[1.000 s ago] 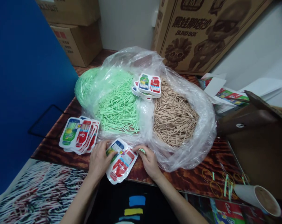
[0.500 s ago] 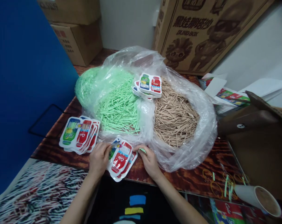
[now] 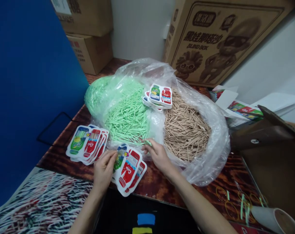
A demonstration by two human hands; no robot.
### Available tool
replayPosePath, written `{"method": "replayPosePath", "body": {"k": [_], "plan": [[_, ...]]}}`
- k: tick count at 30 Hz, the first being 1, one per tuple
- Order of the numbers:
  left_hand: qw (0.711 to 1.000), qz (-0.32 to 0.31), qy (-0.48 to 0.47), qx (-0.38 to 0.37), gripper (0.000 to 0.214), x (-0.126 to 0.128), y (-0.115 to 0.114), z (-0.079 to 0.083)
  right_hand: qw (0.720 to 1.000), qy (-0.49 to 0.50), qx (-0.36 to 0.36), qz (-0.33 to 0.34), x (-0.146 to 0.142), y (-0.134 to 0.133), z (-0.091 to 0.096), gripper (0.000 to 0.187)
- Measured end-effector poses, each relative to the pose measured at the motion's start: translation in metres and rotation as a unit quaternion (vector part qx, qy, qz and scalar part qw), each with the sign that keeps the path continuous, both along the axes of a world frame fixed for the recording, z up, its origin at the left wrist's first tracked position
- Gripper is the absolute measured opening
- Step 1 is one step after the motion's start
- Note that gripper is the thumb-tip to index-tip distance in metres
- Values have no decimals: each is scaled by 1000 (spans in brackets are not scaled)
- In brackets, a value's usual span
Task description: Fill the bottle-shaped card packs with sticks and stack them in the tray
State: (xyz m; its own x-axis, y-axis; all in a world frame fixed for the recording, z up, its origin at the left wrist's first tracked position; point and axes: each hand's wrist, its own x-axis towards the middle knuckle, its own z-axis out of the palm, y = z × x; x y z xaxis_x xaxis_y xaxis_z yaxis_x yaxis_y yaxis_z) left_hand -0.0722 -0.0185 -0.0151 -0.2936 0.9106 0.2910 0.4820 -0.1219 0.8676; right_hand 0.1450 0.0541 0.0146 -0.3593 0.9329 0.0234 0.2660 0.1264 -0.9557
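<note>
My left hand (image 3: 104, 170) pinches the green side of a two-part Sprite and Cola packet (image 3: 130, 166) at the table's front edge; at least one more packet lies beneath it. My right hand (image 3: 159, 158) is closed around a small bunch of short green sticks (image 3: 148, 142), just above the packet's top right corner. Right beyond it spreads a heap of green sticks (image 3: 128, 118) in a clear plastic bag. Brown sticks (image 3: 186, 130) fill the bag to the right. Left of my left hand lies a stack of packets with sticks showing inside (image 3: 87, 143).
Another small stack of packets (image 3: 160, 96) rests on the plastic between both heaps. Cardboard boxes (image 3: 198, 42) stand behind. At the right are an open carton (image 3: 271, 162), rubber bands (image 3: 231, 209) and a tipped paper cup (image 3: 266, 216). A blue panel (image 3: 35, 81) borders the left.
My right hand has moved away from the packet's right edge, up toward the green heap, still holding the green sticks. My left hand stays on the packet. The camera view has shifted slightly.
</note>
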Motion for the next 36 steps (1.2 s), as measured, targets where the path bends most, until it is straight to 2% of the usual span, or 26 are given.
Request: {"method": "replayPosePath", "body": {"k": [3,5,8,10,12,16,18,20,23,25,27,29,32,34,36], "plan": [[998,-28,-54,-18,16,15,3,-2,1000,-21,-2,-5,-11,37,2,16],[996,-38,-78,-23,16,24,5,-1,1000,2,-24,-7,-17,53,-1,18],[992,-43,-113,-20,16,32,8,2,995,71,-64,-27,-23,61,-3,19],[990,-43,-137,-19,15,34,10,5,982,147,-109,-44,-24,59,1,19],[985,-47,-162,-23,14,37,12,6,950,251,-181,-26,-24,55,9,22],[974,-77,-207,-46,13,42,15,1,849,429,-308,23,-26,47,26,15],[969,-88,-223,-61,14,45,16,-2,824,461,-329,22,-27,44,30,10],[964,-90,-239,-77,16,47,16,-4,817,466,-338,25,-28,40,30,9],[959,-78,-257,-89,17,51,16,-5,838,414,-353,31,-27,31,29,13],[962,-69,-252,-76,17,54,16,-4,868,339,-359,45,-23,24,33,19],[967,-64,-241,-52,16,56,16,-2,904,257,-334,74,-16,19,40,27],[968,-64,-242,-33,15,59,18,-1,941,173,-274,98,-6,14,50,38],[963,-53,-264,-15,16,62,20,-2,983,16,-158,89,10,6,62,57],[961,-49,-273,-17,16,65,21,-3,990,-76,-88,80,17,-1,64,55],[956,-57,-287,-37,17,65,21,-2,989,-121,-11,82,20,-8,63,46]]}}
